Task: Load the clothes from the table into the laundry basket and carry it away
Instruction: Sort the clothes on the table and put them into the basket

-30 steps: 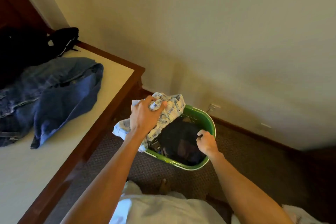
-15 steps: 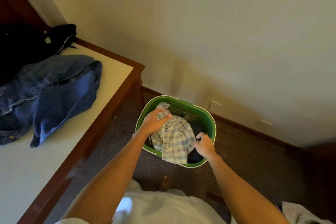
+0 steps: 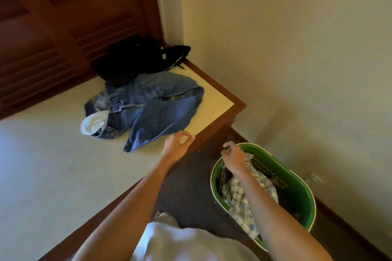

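Observation:
Blue jeans [image 3: 157, 108] lie crumpled on the cream-topped table [image 3: 53, 165], with a white cloth [image 3: 93, 123] at their left and a black garment [image 3: 131, 59] behind them in the corner. My left hand [image 3: 178, 146] hovers over the table's edge just right of the jeans' hem, fingers loosely curled to the thumb, holding nothing. The green laundry basket [image 3: 297, 178] stands on the floor to the right with a plaid shirt [image 3: 239, 197] inside. My right hand [image 3: 233, 157] is curled over the basket's near-left rim.
A dark wooden door or panel [image 3: 53, 27] rises behind the table. A cream wall [image 3: 297, 48] runs along the right, close behind the basket. Dark carpet [image 3: 191, 186] fills the gap between table edge and basket. My white shirt shows at the bottom.
My left hand let go of the plaid shirt in the basket and moved up-left to the table edge beside the jeans. The view swung left toward the table. My right hand stayed at the rim.

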`<action>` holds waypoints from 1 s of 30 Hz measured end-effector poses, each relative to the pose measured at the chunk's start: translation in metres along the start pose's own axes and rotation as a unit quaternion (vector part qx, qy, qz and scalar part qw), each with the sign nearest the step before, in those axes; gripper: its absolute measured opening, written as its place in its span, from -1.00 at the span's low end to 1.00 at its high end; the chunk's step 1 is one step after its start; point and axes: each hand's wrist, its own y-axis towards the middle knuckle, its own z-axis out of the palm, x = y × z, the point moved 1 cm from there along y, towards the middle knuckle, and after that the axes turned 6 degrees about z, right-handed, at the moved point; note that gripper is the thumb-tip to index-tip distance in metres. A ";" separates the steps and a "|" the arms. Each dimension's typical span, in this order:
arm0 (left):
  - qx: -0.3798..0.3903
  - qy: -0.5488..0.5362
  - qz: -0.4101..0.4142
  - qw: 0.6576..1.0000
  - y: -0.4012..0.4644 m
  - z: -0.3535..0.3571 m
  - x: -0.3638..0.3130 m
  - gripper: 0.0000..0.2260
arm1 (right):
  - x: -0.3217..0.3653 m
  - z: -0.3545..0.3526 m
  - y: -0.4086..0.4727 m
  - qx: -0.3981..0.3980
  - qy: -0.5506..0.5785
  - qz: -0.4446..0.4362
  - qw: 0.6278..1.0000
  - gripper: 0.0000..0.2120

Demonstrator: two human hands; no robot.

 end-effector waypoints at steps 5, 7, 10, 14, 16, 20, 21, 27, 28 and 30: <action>-0.059 -0.012 -0.013 0.998 0.032 -0.075 0.040 -0.71 | 0.085 0.043 0.028 0.013 0.002 -0.076 0.997 -0.88; -0.076 -0.009 -0.023 0.997 0.042 -0.101 0.058 -0.68 | 0.116 0.060 0.037 0.009 0.002 -0.107 0.994 -0.90; -0.108 0.001 -0.044 0.993 0.052 -0.137 0.084 -0.58 | 0.161 0.085 0.052 -0.004 0.010 -0.137 0.990 -0.84; -0.135 0.012 -0.080 0.988 0.066 -0.169 0.113 -0.51 | 0.200 0.113 0.081 0.020 -0.003 -0.144 0.989 -0.79; -0.153 0.005 -0.096 0.984 0.074 -0.179 0.120 -0.46 | 0.217 0.126 0.097 0.033 -0.019 -0.149 0.988 -0.79; -0.175 -0.003 -0.116 0.978 0.110 -0.182 0.119 -0.53 | 0.262 0.144 0.128 0.037 -0.033 -0.175 0.983 -0.73; -0.175 0.001 -0.116 0.978 0.122 -0.180 0.116 -0.51 | 0.274 0.148 0.138 0.038 -0.040 -0.184 0.981 -0.71; -0.113 0.063 -0.156 0.979 0.183 -0.173 0.073 -0.17 | 0.350 0.158 0.207 0.024 -0.078 -0.196 0.977 -0.41; -0.083 0.067 -0.175 0.979 0.192 -0.170 0.073 -0.04 | 0.364 0.159 0.220 0.030 -0.090 -0.191 0.977 -0.32; -0.026 0.090 -0.201 0.975 0.204 -0.160 0.082 0.16 | 0.392 0.163 0.244 0.054 -0.118 -0.187 0.974 -0.13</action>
